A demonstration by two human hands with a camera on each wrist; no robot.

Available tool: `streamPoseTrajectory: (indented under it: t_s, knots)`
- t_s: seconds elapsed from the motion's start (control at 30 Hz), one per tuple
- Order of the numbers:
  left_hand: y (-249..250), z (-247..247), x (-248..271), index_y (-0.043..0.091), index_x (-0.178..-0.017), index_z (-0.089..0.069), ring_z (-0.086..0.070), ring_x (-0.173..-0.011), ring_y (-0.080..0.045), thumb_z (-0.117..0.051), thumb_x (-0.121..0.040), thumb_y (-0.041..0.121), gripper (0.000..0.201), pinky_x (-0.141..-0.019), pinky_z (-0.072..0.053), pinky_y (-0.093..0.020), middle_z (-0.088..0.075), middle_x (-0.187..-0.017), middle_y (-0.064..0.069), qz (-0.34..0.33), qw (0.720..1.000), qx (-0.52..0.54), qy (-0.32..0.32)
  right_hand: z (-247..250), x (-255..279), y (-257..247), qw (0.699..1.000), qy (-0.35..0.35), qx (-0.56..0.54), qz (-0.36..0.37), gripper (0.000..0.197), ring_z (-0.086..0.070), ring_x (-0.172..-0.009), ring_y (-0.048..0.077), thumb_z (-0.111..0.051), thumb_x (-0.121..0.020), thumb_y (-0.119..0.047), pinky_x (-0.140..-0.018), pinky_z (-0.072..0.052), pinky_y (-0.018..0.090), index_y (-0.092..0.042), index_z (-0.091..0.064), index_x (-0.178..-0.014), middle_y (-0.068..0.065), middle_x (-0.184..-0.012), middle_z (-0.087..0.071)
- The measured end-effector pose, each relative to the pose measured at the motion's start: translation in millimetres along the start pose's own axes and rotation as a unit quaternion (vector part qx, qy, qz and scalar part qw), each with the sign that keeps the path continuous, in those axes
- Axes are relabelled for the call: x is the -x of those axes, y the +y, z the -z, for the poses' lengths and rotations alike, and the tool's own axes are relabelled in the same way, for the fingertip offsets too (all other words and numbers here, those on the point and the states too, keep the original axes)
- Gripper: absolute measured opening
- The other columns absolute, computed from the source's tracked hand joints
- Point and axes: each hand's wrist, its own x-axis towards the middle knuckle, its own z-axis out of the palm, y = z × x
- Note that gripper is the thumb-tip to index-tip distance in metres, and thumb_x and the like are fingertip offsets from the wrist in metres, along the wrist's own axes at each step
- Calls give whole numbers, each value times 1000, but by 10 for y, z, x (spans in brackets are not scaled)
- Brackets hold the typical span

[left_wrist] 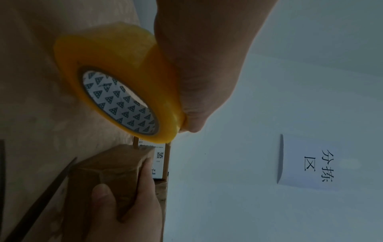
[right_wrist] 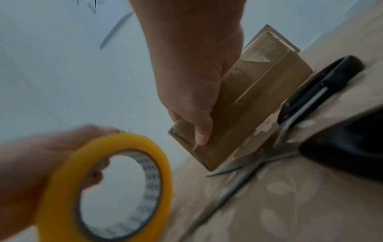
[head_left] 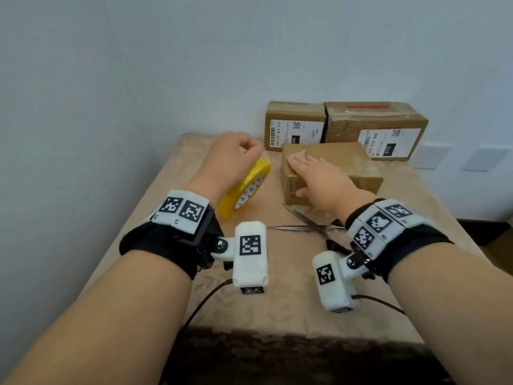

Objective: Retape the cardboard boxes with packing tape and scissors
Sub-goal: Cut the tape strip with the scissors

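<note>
Cardboard box: the near box [head_left: 330,169] is sitting on the counter [head_left: 172,207] at about 1 o'clock from the viewer, in front of two labelled boxes.
Right hand: the right hand [head_left: 319,176] is lying flat across the box's top, its grip wide, fingers straight and pressing down while the thumb is resting on the near side face.
Tape roll: the yellow tape roll [head_left: 245,190] is being held tilted at 9 o'clock of the box, just beside it and apparently off the counter.
Left hand: the left hand [head_left: 227,159] is curling round the roll's rim, its grip closed on the roll; the wrist view is showing a fingertip at the roll's edge, probably working at the tape end.
Scissors: the scissors [head_left: 311,226] are lying with blades apart at 6 o'clock of the box, one blade touching or nearly touching its base.
Risks: the loose tape end may be folding back on itself if it is pulled without tension; the box may be sliding on the smooth cloth if the flat hand is lifting too early; a wrist may be brushing the parted blades while reaching.
Surroundings: the left labelled box [head_left: 294,126] and the right labelled box [head_left: 374,129] are standing against the wall at 12 o'clock, touching each other.
Obstructions: the scissors are lying between the person and the box; nothing is lying between roll and box.
</note>
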Motion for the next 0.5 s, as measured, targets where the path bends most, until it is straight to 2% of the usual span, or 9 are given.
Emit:
streamPoseTrajectory:
  t_s: [0.07,0.13,0.2,0.27,0.33,0.43,0.5]
  knots:
    - [14,-5,23,17,-82,-65,-46,-69,9,-57,-91,19,12,-65,-30,-12,-52,-74,20,-12,1000,-2,-10,67,134,3,1000,-9,-20,4,77,-31,-140,24,-61,-92,-22,-113,-27,37,-21,-15,-154,2,-157,-27]
    - [14,4,38,17,-84,-66,-47,-72,5,-57,-91,20,12,-69,-31,-15,-53,-77,19,-17,1000,-8,-15,123,264,-15,1000,-1,-21,9,71,-41,-129,24,-64,-90,-28,-103,-40,40,-23,-27,-150,2,-147,-42]
    - [10,19,55,16,-86,-67,-47,-73,4,-57,-91,20,12,-70,-32,-17,-53,-77,19,-15,1000,-7,-16,151,335,-52,1000,3,-6,16,67,-41,-122,24,-64,-88,-40,-97,-41,40,-22,-34,-145,2,-141,-47]
    - [8,22,72,16,-85,-67,-46,-69,8,-57,-91,20,12,-63,-34,-13,-53,-74,19,-13,1000,-4,-18,136,327,-78,1000,-4,21,12,78,-35,-124,25,-61,-86,-54,-99,-33,40,-25,-27,-149,-1,-151,-36]
    - [24,12,100,19,-83,-65,-46,-66,11,-57,-92,20,12,-56,-32,-3,-54,-73,19,-10,1000,-4,-23,107,265,-91,999,-12,35,2,92,-29,-128,26,-61,-80,-64,-101,-26,42,-28,-16,-152,-5,-159,-21]
    - [48,-17,115,20,-82,-63,-46,-62,16,-57,-92,20,12,-55,-32,1,-54,-72,20,-13,999,-10,-35,70,161,-101,998,-16,57,-5,108,-27,-129,28,-62,-72,-71,-102,-22,45,-26,-8,-154,-5,-160,-16]
    - [65,-35,111,20,-84,-63,-46,-66,14,-56,-92,23,11,-56,-32,-1,-53,-75,21,-10,999,-19,-45,64,117,-108,997,-10,72,-11,114,-24,-133,31,-62,-70,-73,-105,-20,47,-23,-5,-154,1,-160,-14]
